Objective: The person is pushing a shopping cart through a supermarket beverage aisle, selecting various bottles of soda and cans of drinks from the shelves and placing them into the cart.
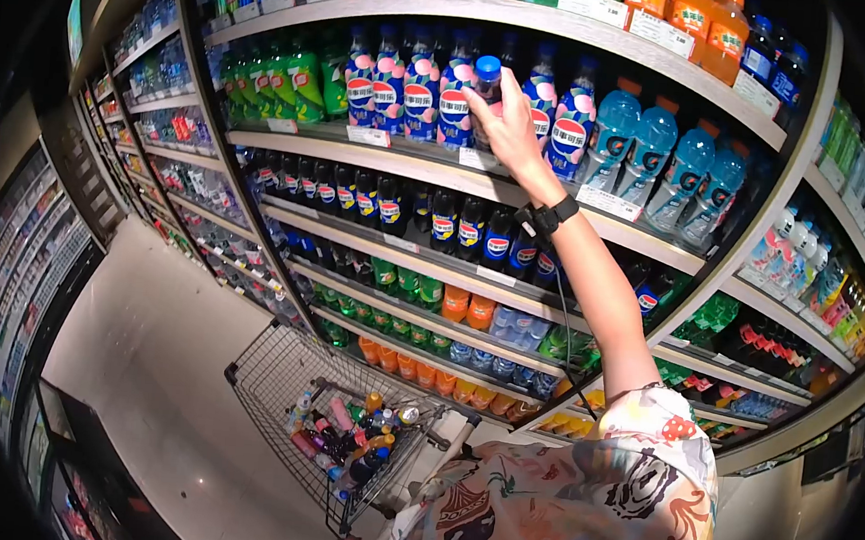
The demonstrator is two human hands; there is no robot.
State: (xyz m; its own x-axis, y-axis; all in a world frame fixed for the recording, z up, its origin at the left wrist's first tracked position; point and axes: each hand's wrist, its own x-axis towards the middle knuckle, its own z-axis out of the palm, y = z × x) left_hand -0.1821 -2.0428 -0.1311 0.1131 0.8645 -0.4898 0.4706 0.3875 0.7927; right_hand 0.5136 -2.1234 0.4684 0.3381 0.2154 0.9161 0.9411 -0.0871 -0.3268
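Observation:
My right hand point(505, 125), with a dark band on the wrist, is closed around a dark bottle with a blue cap point(488, 67) at the upper shelf. The bottle stands upright; my fingers hide part of it. Blue-and-pink labelled bottles point(389, 91) line the shelf to its left, and similar bottles point(572, 129) stand to its right. I cannot make out my left hand in the picture.
Light-blue sports drinks point(650, 150) and green bottles point(302, 82) share the shelf. Dark cola bottles point(443, 221) fill the shelf below. A wire shopping cart point(269, 384) holding several bottles stands on the floor at lower centre. More shelves point(158, 100) run along the left.

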